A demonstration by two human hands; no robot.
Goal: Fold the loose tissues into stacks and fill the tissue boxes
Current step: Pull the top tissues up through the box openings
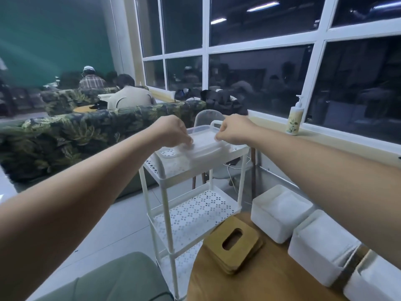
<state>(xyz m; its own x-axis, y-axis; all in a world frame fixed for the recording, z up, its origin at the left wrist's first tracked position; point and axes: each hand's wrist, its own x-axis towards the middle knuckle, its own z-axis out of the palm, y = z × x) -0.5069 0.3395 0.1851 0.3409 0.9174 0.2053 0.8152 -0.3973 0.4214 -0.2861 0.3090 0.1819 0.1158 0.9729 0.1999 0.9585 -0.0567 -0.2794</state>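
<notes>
A clear plastic container (205,141) with a lid sits on the top shelf of a white perforated cart (173,168). My left hand (173,132) grips its left edge with curled fingers. Its right edge is gripped by my right hand (233,130). Both arms are stretched far forward. Three white tissue boxes filled with tissues stand on the round wooden table at lower right: one (280,211), a second (321,244), and a third (375,283) cut off by the frame. A stack of wooden slotted lids (234,241) lies beside them.
The wooden table (260,283) fills the lower right. A green cushion (112,281) is at the bottom. A leaf-print sofa (76,131) stands to the left, with seated people behind it. A pump bottle (295,118) stands on the window sill. A chair (208,117) sits behind the cart.
</notes>
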